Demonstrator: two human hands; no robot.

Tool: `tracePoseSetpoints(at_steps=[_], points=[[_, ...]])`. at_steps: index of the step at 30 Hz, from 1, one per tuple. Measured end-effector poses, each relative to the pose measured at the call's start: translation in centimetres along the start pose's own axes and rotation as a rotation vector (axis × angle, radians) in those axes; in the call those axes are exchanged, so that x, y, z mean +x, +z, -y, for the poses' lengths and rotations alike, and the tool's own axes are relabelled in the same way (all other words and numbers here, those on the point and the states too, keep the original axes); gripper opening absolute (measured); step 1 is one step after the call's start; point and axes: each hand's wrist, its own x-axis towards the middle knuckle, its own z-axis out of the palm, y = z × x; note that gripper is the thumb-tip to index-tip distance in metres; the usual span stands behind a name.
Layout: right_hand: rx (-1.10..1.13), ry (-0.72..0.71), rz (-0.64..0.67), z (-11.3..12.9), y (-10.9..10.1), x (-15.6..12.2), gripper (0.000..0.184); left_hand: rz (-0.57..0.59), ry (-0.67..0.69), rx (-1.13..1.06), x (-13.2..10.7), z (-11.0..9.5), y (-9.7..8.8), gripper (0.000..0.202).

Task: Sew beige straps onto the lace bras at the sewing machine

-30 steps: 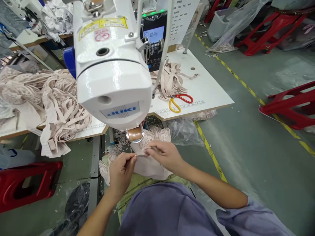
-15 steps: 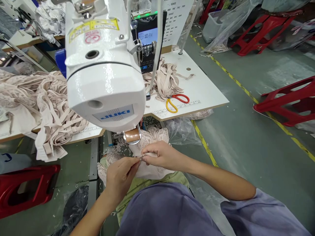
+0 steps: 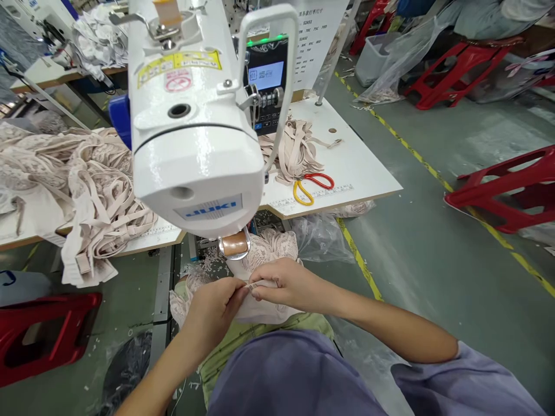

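Observation:
My left hand (image 3: pixel 217 309) and my right hand (image 3: pixel 288 284) meet just below the head of a white sewing machine (image 3: pixel 195 127). Both pinch the same narrow beige strap (image 3: pixel 259 284) between thumb and fingers. Under the hands lies a pale lace garment (image 3: pixel 264 248), draped over my lap. The machine's copper-coloured part (image 3: pixel 235 246) hangs directly above the strap.
A heap of beige straps and lace (image 3: pixel 87 185) covers the white table (image 3: pixel 368 167) at the left. More straps (image 3: pixel 295 150) and scissors with red and yellow handles (image 3: pixel 312 188) lie at the right. Red plastic stools (image 3: pixel 507 185) stand on the floor, one (image 3: pixel 39 335) at my left.
My hands have drawn closer together on the strap, with the left thumb now touching the right fingers. The view shifted slightly.

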Motion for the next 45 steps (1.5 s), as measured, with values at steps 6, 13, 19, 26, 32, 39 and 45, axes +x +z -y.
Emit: tracePoseSetpoints(at_steps=[6, 13, 19, 26, 32, 39, 45], points=[[-0.194, -0.172, -0.266, 0.1, 0.5, 0.8, 0.013, -0.202, 0.018, 0.152, 0.4, -0.4, 0.8, 0.034], [-0.393, -0.128, -0.179, 0.9, -2.4, 5.0, 0.013, -0.475, 0.057, 0.236, 1.6, 1.3, -0.4, 0.02], [-0.486, -0.074, -0.138, 1.4, -3.0, 6.2, 0.019, -0.517, 0.453, 0.605, 2.1, 5.1, -0.5, 0.039], [-0.541, -0.095, -0.181, 1.3, -3.0, 6.2, 0.02, -0.368, 0.356, 0.614, 2.6, 5.5, -1.1, 0.039], [-0.624, -0.264, -0.557, -1.8, 0.1, 3.8, 0.024, -0.307, 0.216, 0.65, 3.1, 2.6, -1.5, 0.033], [-0.657, -0.237, -0.599, -1.8, 0.6, 3.8, 0.022, -0.317, 0.549, 0.656, 3.8, 6.3, -2.9, 0.043], [-0.33, -0.153, -0.51, -2.7, 1.7, 3.3, 0.026, -0.269, 0.54, 0.714, 4.1, 6.2, -3.2, 0.04]])
